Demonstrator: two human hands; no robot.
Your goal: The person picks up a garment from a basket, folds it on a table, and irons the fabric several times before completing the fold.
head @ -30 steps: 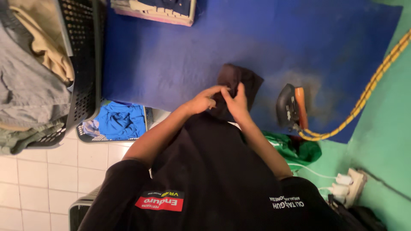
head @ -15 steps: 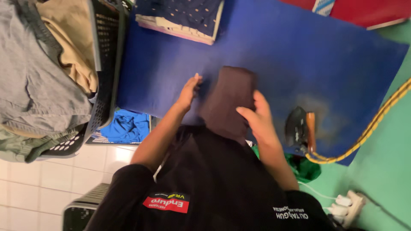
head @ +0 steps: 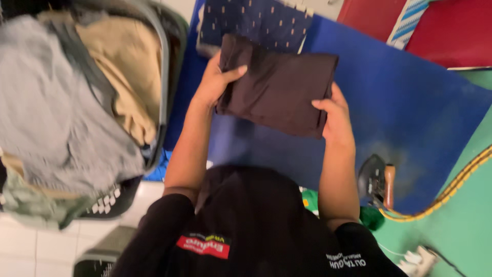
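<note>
Both bare forearms are extended forward and raised, elbows bent, short black sleeves ending at the upper arms. The left hand is curled at the left, thumb laid across on top. The right hand is closed at the right, thumb pointed inward.

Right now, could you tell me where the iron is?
The iron rests at the right edge of the blue mat, below the right hand, beside the yellow cord.

A red rectangular label and a small pale printed label sit on the black shirt.
</note>
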